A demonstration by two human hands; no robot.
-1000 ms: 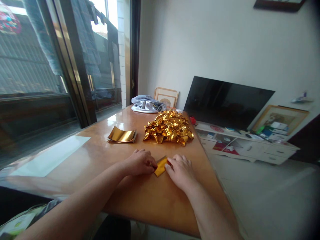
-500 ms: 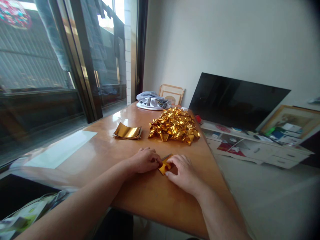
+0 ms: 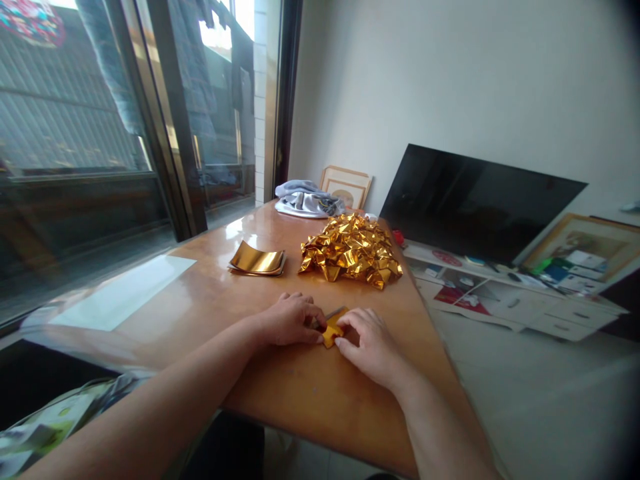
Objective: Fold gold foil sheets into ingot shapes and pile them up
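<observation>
Both of my hands are down on the wooden table point(image 3: 300, 393), meeting over one small piece of gold foil paper point(image 3: 332, 331). My left hand point(image 3: 293, 320) is curled, knuckles up, fingertips pinching the foil's left edge. My right hand point(image 3: 370, 343) comes in from the other side, thumb and forefinger closed on the foil's right and near edge. So both grips are clamped on the same piece.

The foil lies near the table's front right area, partly folded, mostly hidden between my fingers. What shows has its long axis running diagonally, from near-left up to far-right, with a thin pale edge poking out at the far-right end toward the pile.

Farther back: a heap of crumpled gold foil pieces point(image 3: 353, 250), and left of it a small stack of flat gold sheets point(image 3: 257, 260), curled slightly upward. A bundled grey cloth point(image 3: 307, 199) sits at the far edge. A black screen point(image 3: 475, 203) leans against the wall on the right.
</observation>
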